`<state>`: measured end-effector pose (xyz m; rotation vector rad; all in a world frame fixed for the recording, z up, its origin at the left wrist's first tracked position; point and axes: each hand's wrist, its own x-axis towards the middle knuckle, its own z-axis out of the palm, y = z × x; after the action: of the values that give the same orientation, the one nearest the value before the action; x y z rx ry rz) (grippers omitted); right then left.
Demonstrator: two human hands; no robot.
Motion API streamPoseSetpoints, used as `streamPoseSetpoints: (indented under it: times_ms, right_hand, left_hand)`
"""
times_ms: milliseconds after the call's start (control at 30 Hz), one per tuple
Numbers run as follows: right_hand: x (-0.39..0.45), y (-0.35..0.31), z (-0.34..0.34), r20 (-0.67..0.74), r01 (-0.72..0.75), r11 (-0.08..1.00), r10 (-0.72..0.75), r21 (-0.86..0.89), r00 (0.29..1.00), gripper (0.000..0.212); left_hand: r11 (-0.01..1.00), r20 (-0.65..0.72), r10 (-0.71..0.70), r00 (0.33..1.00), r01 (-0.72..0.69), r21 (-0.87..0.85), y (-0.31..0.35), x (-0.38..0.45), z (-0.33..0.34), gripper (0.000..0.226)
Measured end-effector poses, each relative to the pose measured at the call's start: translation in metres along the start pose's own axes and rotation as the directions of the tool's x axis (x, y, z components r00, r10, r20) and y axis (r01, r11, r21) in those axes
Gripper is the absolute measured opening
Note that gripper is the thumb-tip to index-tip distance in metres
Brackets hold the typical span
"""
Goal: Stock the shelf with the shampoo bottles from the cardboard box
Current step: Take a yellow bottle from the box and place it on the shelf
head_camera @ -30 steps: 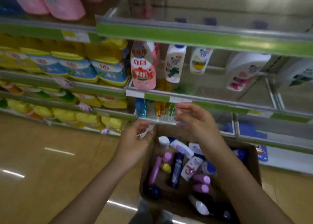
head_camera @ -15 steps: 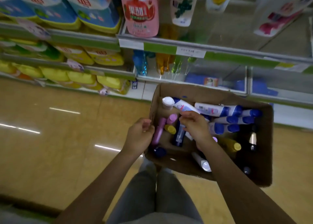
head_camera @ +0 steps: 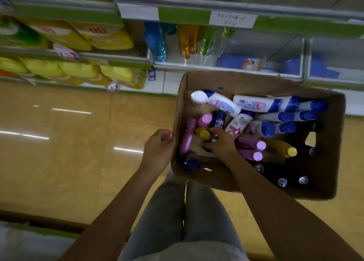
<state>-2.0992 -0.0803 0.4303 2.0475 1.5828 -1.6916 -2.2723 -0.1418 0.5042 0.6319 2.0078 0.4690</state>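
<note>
Our left hand point(head_camera: 157, 152) grips the left wall of the cardboard box point(head_camera: 327, 162). Our right hand point(head_camera: 220, 142) is inside, fingers curled on a dark blue shampoo bottle point(head_camera: 217, 120) — lying among pink, yellow and white ones. Beyond, the shelf point(head_camera: 226, 67) — blue, amber, green bottles.

Standing in a shop aisle: tiered shelves point(head_camera: 226, 16) edged with green strips and paper price labels point(head_camera: 233, 19), rows of identical yellow detergent packs point(head_camera: 78, 69), coloured bottles point(head_camera: 155, 41) facing outward, glossy tiled floor point(head_camera: 59, 142) reflecting ceiling lights.
</note>
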Motion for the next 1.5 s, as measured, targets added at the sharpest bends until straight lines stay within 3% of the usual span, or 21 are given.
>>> streamPoseSetpoints:
  times_ms: [133, 400, 533, 867, 1000, 1100, 1300, 1500]
  right_hand:
    - [0.008, 0.005, 0.013, -0.024, 0.049, 0.997, -0.051, -0.066, 0.998, 0.057]
    - [0.007, 0.004, 0.02, -0.13, 0.1, 0.992, -0.11, -0.081, 0.985, 0.034]
    - [-0.004, 0.005, 0.003, -0.102, 0.134, 0.99, -0.138, -0.041, 0.985, 0.032]
    - [-0.062, -0.041, -0.082, -0.004, 0.168, 0.933, -0.176, 0.32, 0.984, 0.003]
    - [-0.095, -0.073, -0.117, 0.004, 0.191, 0.876, -0.215, 0.443, 0.977, 0.025]
    - [-0.117, -0.095, -0.14, -0.041, 0.263, 0.842, -0.277, 0.47, 0.96, 0.023]
    - [-0.152, -0.131, -0.169, -0.097, 0.367, 0.779, -0.372, 0.508, 0.923, 0.055]
    - [-0.173, -0.154, -0.178, -0.148, 0.41, 0.792, -0.387, 0.453, 0.91, 0.04]
  left_hand:
    - [1.0, 0.007, 0.019, 1.0, -0.019, -0.004, -0.01, 0.001, 0.001, 0.028]
    - [0.999, -0.015, 0.036, 0.999, -0.036, 0.01, -0.02, 0.001, -0.013, 0.028]
    - [0.999, -0.016, 0.042, 0.999, -0.042, 0.0, -0.016, -0.004, -0.018, 0.027]
    - [0.994, 0.098, 0.092, 0.991, -0.086, -0.068, 0.029, -0.03, -0.012, 0.03]
    - [0.984, 0.119, 0.15, 0.982, -0.137, -0.111, 0.053, -0.05, -0.015, 0.027]
    - [0.964, 0.168, 0.198, 0.966, -0.16, -0.213, 0.076, -0.068, -0.024, 0.027]
    - [0.904, 0.441, 0.346, 0.828, -0.168, -0.393, 0.107, -0.096, -0.041, 0.039]
    - [0.857, 0.316, 0.45, 0.835, -0.305, -0.415, 0.128, -0.117, -0.046, 0.037]
